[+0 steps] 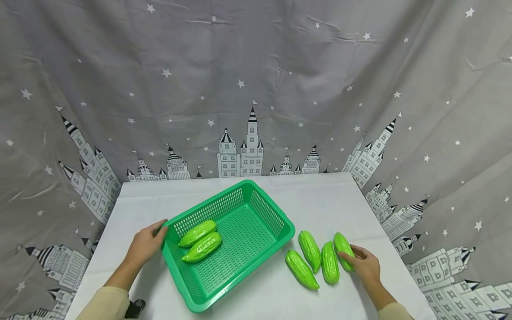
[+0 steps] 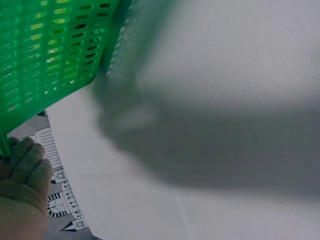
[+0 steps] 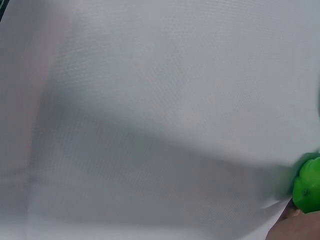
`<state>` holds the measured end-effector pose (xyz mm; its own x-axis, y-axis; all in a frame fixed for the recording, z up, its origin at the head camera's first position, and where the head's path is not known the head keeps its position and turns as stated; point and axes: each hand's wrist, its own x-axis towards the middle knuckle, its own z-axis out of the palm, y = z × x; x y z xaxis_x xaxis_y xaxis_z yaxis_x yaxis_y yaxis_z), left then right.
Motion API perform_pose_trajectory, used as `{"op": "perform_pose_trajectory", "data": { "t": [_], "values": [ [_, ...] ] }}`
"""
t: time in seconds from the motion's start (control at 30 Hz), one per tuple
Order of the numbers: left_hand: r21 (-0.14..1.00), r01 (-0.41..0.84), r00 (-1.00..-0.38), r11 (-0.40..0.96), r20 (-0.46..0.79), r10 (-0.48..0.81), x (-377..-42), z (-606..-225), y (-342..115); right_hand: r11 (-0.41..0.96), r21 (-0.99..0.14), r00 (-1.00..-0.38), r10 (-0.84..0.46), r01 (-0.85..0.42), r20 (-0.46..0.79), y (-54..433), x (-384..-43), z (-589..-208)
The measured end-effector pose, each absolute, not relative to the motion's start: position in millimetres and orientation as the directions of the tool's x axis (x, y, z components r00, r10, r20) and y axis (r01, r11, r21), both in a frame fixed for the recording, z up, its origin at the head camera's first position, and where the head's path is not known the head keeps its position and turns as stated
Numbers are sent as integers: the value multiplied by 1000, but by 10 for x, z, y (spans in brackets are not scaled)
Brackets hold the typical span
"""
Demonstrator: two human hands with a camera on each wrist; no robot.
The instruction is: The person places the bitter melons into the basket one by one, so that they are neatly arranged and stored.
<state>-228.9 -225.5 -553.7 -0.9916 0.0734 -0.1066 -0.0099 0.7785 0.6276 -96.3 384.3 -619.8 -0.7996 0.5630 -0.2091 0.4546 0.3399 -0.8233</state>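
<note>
A green plastic basket (image 1: 236, 278) stands at an angle on the white-covered table. My left hand (image 1: 146, 242) grips its rim at the left corner; in the left wrist view the fingers (image 2: 31, 162) lie against the rim's edge. Two light-green bitter melons (image 1: 203, 246) lie side by side inside, near that hand. To the right of the basket, several more bitter melons (image 1: 310, 251) lie in a loose row. My right hand (image 1: 365, 266) holds the rightmost bitter melon (image 1: 342, 244) between thumb and fingers. Only one end of that melon (image 3: 307, 187) shows in the right wrist view.
White cloth covers the table (image 1: 320, 195). Behind it and along both sides hangs a grey curtain (image 1: 280, 89) printed with stars and castles. A small dark object (image 1: 136, 307) shows beside the left sleeve (image 1: 106, 304).
</note>
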Motion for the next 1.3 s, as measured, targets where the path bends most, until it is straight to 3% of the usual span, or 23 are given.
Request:
{"op": "perform_pose_trajectory", "data": {
  "t": [0.37,0.67,1.3],
  "values": [
    [626,-12,-991,780,-112,75,-2293,-5529,-2256,328,-852,-812,557,408,-174,3882,-1145,-5934],
    [624,-19,-993,781,-104,60,-2284,-5529,-2239,405,-840,-841,529,362,-108,3845,-1452,-5486],
    [638,-29,-991,769,-117,60,-2280,-5545,-2253,435,-874,-921,387,215,-34,3638,-1927,-4869]
  ]
}}
